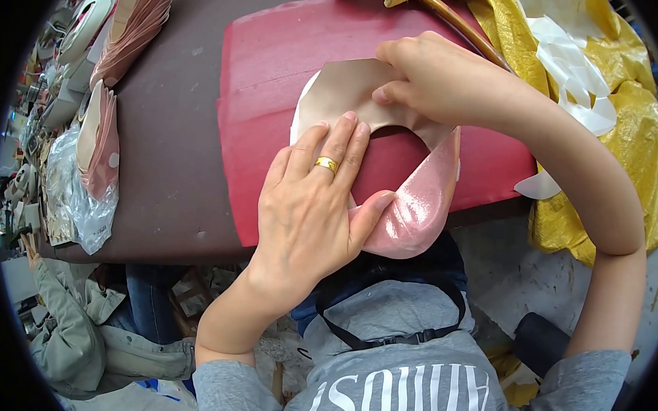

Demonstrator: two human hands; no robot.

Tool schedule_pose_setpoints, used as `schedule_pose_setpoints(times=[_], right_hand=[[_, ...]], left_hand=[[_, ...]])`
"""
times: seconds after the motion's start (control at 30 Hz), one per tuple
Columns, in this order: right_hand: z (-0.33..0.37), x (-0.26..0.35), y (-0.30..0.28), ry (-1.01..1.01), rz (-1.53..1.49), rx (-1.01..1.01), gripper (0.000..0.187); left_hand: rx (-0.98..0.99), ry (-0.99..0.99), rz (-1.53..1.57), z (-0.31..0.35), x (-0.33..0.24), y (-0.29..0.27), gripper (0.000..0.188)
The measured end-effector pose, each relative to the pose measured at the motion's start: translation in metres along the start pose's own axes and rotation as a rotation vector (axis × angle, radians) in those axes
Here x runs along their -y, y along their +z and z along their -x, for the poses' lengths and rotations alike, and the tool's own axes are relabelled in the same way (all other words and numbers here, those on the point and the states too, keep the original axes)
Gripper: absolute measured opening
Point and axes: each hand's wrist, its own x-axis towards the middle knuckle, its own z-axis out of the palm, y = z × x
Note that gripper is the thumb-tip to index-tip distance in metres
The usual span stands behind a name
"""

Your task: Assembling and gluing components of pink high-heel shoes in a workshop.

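Currently your left hand [304, 197], thumb spread from fingers, covers the near left of the curved pink-and-beige piece [341, 92] on the red mat [260, 100]; your right hand [434, 78], thumb and forefinger apart, rests far right.

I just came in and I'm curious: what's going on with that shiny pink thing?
A person has both hands on a curved piece, part beige and part shiny pink, over a red mat. The left hand is spread across it, its thumb by the pink part. The right hand is at the beige part, farther from the person. Stacked pink pieces sit toward the left of the brown table.
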Motion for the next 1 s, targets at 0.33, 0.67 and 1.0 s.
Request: schedule_pose_setpoints(times=[0.33,0.67,1.0], right_hand=[[0.016,-0.013,0.003,-0.002,-0.097,-0.045,0.018],[0.007,-0.011,-0.008,0.028,0.068,0.009,0.015],[0.033,0.012,-0.014,0.014,-0.143,0.015,0.011]], left_hand=[[0.052,0.022,-0.016,-0.005,-0.004,-0.001,0.061],[0.167,0.006,-0.045,-0.027,-0.006,-0.020,0.057],[0.061,-0.015,0.005,0.007,-0.016,-0.007,0.049]])
